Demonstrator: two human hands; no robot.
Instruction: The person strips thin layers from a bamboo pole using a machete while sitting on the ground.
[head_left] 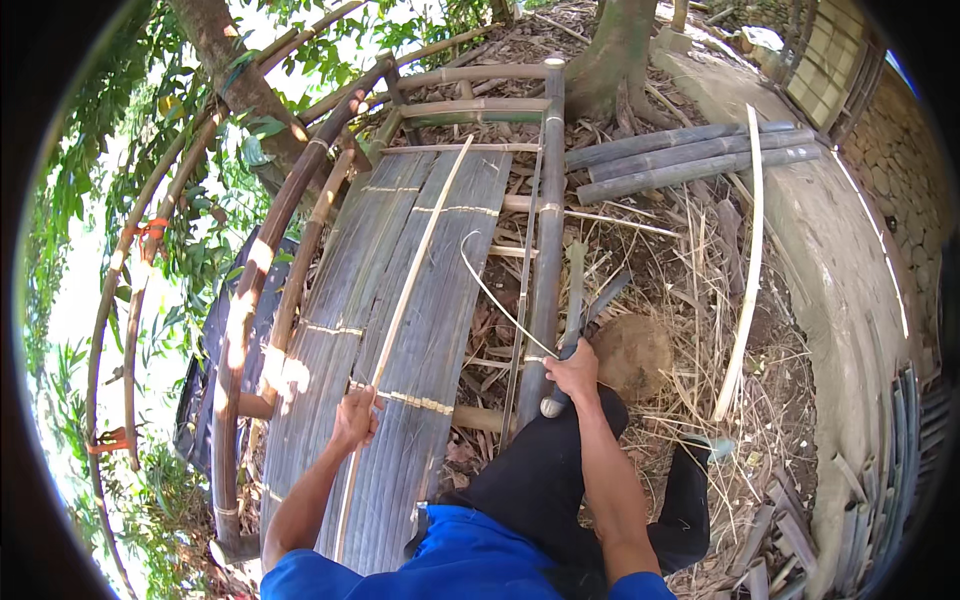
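My left hand (355, 418) is closed around a long, narrow bamboo strip (410, 275). The strip runs lengthwise over a bamboo bench (340, 260) whose seat is made of flattened grey panels. At the bench's right rail, my right hand (573, 370) grips the dark handle of a machete (576, 290), its blade pointing away from me. A thin, curled bamboo sliver (495, 300) reaches from this hand toward the upper left; whether the fingers pinch it I cannot tell. Part of the handle is hidden by my fingers.
Right of my knee stands a round wood stump (638, 355), with straw and shavings around it. Several dark bamboo poles (700, 155) lie farther off. A pale split bamboo length (748, 260) lies near a concrete ledge (815, 260). Bamboo rails (265, 250) border the bench's left side.
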